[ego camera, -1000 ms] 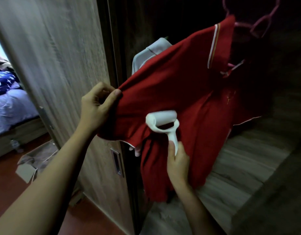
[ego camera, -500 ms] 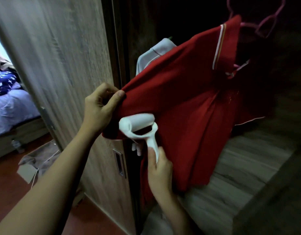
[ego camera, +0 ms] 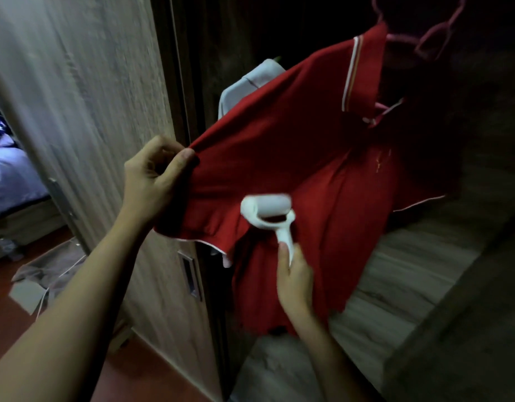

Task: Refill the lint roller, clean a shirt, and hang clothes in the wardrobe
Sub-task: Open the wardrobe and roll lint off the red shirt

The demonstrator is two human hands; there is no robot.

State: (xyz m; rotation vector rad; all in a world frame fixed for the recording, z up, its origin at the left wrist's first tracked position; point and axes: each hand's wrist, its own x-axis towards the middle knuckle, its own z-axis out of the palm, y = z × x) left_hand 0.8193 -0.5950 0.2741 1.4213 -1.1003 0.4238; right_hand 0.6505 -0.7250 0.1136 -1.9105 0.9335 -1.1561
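A red polo shirt [ego camera: 294, 146] with white trim hangs on a pink hanger [ego camera: 430, 39] inside the dark wardrobe. My left hand [ego camera: 155, 181] pinches its left sleeve and pulls it out taut toward me. My right hand [ego camera: 294, 280] grips the handle of a white lint roller [ego camera: 265, 210]. The roller's head lies against the red cloth just below the stretched sleeve.
The wooden wardrobe door [ego camera: 105, 140] stands open at the left, with a recessed handle [ego camera: 189, 277]. A grey garment [ego camera: 250, 82] hangs behind the red shirt. A wooden shelf [ego camera: 395, 285] lies below. A bed [ego camera: 10, 181] and an open cardboard box [ego camera: 44, 277] are at far left.
The lint roller went left along the sleeve half a second ago, then came back right and down onto the shirt body. My left hand keeps its hold on the sleeve.
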